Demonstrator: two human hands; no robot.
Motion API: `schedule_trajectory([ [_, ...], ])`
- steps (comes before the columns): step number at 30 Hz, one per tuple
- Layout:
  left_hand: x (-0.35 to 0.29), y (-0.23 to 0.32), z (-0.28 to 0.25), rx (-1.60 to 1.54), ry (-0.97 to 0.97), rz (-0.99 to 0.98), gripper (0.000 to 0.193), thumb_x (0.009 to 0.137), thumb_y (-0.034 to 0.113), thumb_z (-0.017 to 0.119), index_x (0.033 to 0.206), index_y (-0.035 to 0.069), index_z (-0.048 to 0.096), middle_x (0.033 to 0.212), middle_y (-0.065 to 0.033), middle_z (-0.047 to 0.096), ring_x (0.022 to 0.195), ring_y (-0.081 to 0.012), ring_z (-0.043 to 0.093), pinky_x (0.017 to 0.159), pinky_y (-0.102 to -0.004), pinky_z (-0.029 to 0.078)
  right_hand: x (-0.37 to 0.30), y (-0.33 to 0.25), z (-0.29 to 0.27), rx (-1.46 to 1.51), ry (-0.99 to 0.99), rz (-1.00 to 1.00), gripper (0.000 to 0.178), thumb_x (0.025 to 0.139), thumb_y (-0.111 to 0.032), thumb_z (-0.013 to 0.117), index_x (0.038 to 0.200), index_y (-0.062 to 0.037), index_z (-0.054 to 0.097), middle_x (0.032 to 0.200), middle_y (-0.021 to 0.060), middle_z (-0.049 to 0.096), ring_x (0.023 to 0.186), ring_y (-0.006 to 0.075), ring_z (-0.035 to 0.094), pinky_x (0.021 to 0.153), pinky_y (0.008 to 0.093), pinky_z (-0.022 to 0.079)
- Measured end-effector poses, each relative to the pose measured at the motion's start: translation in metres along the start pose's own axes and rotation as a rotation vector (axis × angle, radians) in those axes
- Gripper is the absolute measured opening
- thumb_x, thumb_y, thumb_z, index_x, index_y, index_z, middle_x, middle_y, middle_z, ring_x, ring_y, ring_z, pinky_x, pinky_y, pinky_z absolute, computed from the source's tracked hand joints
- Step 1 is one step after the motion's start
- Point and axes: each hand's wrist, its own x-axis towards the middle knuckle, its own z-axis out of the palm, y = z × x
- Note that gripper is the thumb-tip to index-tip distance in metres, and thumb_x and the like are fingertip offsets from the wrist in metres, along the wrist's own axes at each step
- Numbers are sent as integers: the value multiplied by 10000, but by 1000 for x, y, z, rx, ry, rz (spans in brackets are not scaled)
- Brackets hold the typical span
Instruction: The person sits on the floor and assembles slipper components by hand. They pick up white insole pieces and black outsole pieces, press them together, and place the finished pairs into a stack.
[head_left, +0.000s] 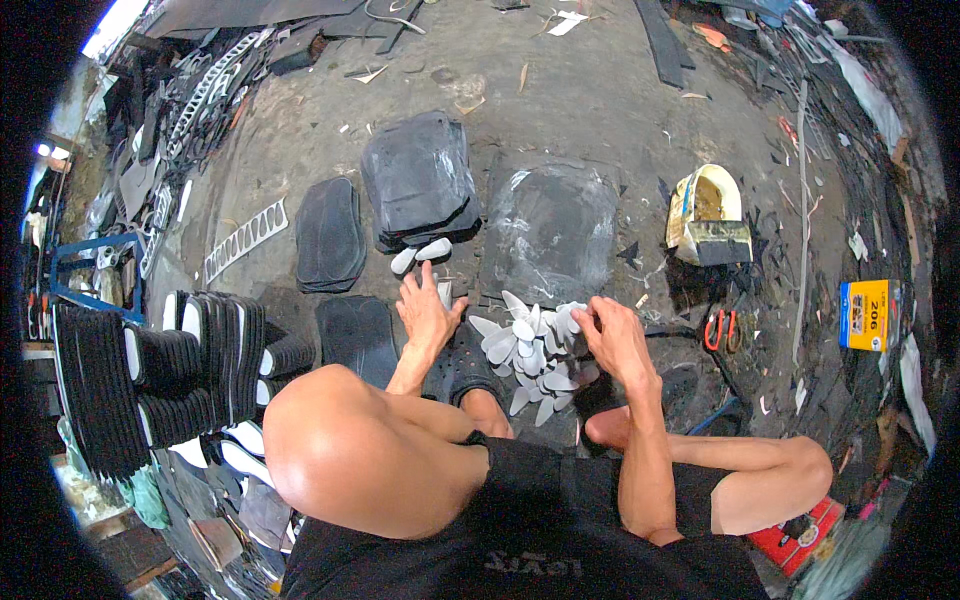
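Observation:
My left hand point(428, 318) reaches low over the ground, fingers spread, its index fingertip beside two small white oval pads point(418, 254). Another pale piece point(445, 291) shows between its index finger and thumb, apparently lying under the hand. At the near edge of a stack of dark rubber sheets point(420, 170) rest the two pads. My right hand point(618, 340) is at the right side of a loose heap of white teardrop-shaped pads point(530, 345), with thumb and fingers pinched on one pad point(577, 318). Dark sole-shaped sheets point(330, 235) lie to the left.
A powder-streaked dark sheet point(553, 230) lies ahead. On the right are an open cream container point(708, 205) with a wide brush on it, orange-handled scissors point(720, 330) and a yellow-and-blue box point(868, 315). Stacked black-and-white soles point(200, 360) stand left; scraps line both sides.

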Motion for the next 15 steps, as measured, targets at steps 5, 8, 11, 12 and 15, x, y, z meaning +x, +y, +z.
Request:
schedule_trajectory([
  [5, 13, -12, 7, -419, -72, -83, 780, 765, 396, 913, 1372, 10, 610, 1337, -267, 605, 1215, -406, 611, 1029, -496, 505, -2, -15, 9, 77, -77, -51, 409, 1045, -399, 669, 1024, 8, 640, 1049, 236, 688, 990, 458, 676, 842, 547, 529],
  [8, -9, 30, -57, -1018, -390, -206, 651, 852, 334, 906, 1349, 36, 610, 1221, -115, 687, 1045, -236, 681, 913, -389, 553, -3, -54, 28, 264, -79, -238, 469, 991, -428, 750, 1127, -2, 611, 1068, 214, 643, 1010, 441, 662, 851, 539, 529],
  [11, -34, 65, -63, -1394, -691, -289, 531, 958, 330, 843, 1357, 74, 605, 1173, -56, 698, 1051, -173, 671, 920, -355, 557, -10, -70, 48, 369, 21, -326, 429, 979, -364, 791, 1034, 0, 572, 937, 175, 575, 824, 379, 595, 745, 484, 492],
  [12, -42, 62, -61, -1500, -737, -311, 511, 983, 346, 820, 1362, 81, 602, 1158, -46, 702, 1043, -161, 671, 916, -347, 559, -12, -71, 54, 384, 13, -320, 442, 982, -376, 788, 1032, 4, 567, 935, 177, 570, 817, 375, 587, 741, 482, 487],
  [15, -49, 58, -58, -1644, -840, -428, 442, 1059, 347, 734, 1373, 74, 584, 1155, -40, 695, 1016, -163, 681, 872, -338, 577, -13, -67, 55, 463, -26, -330, 464, 1000, -402, 764, 1019, 11, 553, 911, 178, 549, 792, 366, 558, 729, 476, 472],
])
